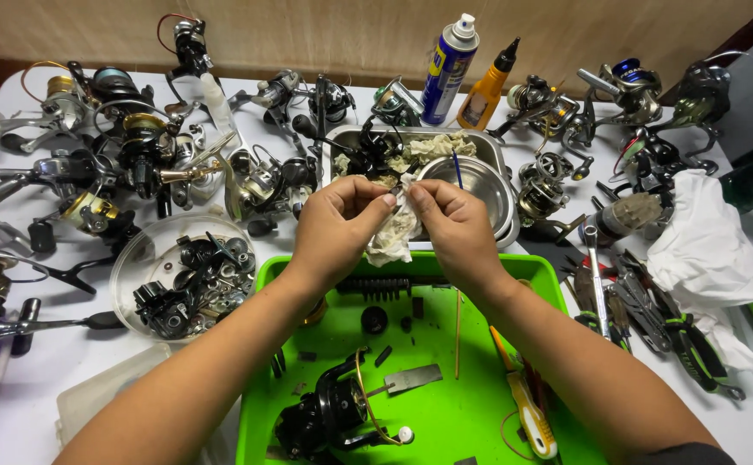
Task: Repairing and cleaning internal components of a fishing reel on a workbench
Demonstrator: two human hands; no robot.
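- Your left hand point(335, 226) and right hand point(454, 226) met above the far edge of the bright green plastic tray point(471, 405), fingers of both pinched on a crumpled, stained white cloth point(393, 234).
- The cloth hung between your hands, just in front of the round steel bowl point(484, 185).
- A black fishing reel body point(329, 413) lay at the tray's near left corner.
- Loose reels crowded the bench's point(32, 379) far edge.

Two bare forearms, hands ungloved — dark sleeve edge, right arm
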